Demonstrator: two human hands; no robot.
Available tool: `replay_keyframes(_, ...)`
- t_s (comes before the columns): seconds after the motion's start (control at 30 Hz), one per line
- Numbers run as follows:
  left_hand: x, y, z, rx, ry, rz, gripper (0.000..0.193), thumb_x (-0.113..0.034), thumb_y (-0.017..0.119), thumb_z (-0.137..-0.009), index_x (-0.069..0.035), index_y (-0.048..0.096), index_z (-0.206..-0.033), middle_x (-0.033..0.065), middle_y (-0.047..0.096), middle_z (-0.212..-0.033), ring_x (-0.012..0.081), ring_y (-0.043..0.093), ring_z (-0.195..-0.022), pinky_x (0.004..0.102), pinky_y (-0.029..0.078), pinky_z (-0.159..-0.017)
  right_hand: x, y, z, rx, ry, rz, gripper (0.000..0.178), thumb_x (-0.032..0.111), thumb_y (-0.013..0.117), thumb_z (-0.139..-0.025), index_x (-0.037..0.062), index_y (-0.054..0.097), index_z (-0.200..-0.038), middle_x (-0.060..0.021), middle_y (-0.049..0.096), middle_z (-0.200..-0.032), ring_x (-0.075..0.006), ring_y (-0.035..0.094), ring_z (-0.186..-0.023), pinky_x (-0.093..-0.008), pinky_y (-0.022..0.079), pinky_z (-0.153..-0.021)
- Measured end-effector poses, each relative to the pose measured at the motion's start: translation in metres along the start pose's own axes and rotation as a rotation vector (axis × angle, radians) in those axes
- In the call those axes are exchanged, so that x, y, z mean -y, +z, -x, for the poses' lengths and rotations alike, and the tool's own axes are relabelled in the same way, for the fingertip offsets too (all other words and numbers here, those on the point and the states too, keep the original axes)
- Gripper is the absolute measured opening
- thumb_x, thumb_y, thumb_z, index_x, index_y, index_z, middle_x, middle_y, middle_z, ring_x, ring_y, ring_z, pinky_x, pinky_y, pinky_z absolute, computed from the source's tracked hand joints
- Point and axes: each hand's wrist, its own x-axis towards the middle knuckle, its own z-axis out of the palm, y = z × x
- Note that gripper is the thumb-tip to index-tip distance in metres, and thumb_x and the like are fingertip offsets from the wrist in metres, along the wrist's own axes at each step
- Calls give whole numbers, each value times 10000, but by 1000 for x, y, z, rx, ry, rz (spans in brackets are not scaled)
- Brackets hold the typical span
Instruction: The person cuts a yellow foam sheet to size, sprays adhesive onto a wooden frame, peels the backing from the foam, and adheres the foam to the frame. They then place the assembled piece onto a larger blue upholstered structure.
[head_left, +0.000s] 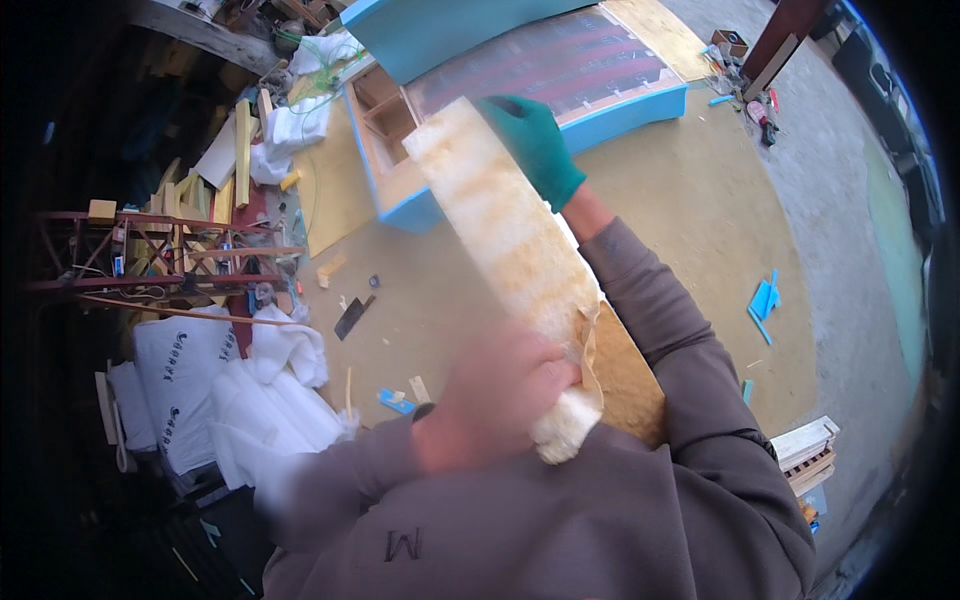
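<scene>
A long strip of cream padding (500,215) with tan stains lies along a flat board-like piece with a brown face (635,375), held slanting in front of my chest. My right hand (530,145), in a green glove, grips the piece near its far end; its fingertips are partly hidden behind it. At the near end my bare left hand (515,385), blurred by motion, is closed on the loose, crumpled end of the padding. There the padding stands away from the brown face, its torn edge curling beside my fingers.
A blue-covered wooden frame (620,110) stands ahead on the tan floor sheet. A scraper-like blade (350,318) and blue scraps (765,300) lie on the floor. White bundles (270,400) and a dark red metal truss (170,250) are at left; a grey post (785,50) rises at far right.
</scene>
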Motion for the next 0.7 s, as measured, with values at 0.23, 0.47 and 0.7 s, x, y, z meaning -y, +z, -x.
replay_keyframes(0.23, 2, 6, -4, -75, -42, -85, 465, -213, 867, -817, -17, 726, -1215, 198, 677, -1283, 434, 644, -1154, 539, 503, -1023, -2, -12, -3, 8, 26, -90, 304, 261, 712, -1107, -11, 806, -1208, 21, 773, -1048, -53, 657, -961, -281, 570, -838)
replay_keyframes(0.47, 19, 46, -29, -198, -65, 73, 684, -184, 885, -787, -38, 667, -1418, 213, 510, -1611, 493, 345, -1600, 572, 343, -1292, 2, -47, -1, 162, -11, -91, 469, 324, 635, -1140, 52, 645, -1522, -110, 694, -1465, -180, 648, -1309, -362, 500, -1122)
replay_keyframes(0.7, 56, 55, -74, -345, -26, 118, 666, -114, 885, -762, -44, 658, -1384, 183, 542, -1575, 477, 356, -1606, 571, 343, -1299, 54, -160, 119, 379, 275, -167, 575, 375, 467, -1227, 56, 408, -1702, -93, 508, -1695, -209, 491, -1547, -406, 351, -1309)
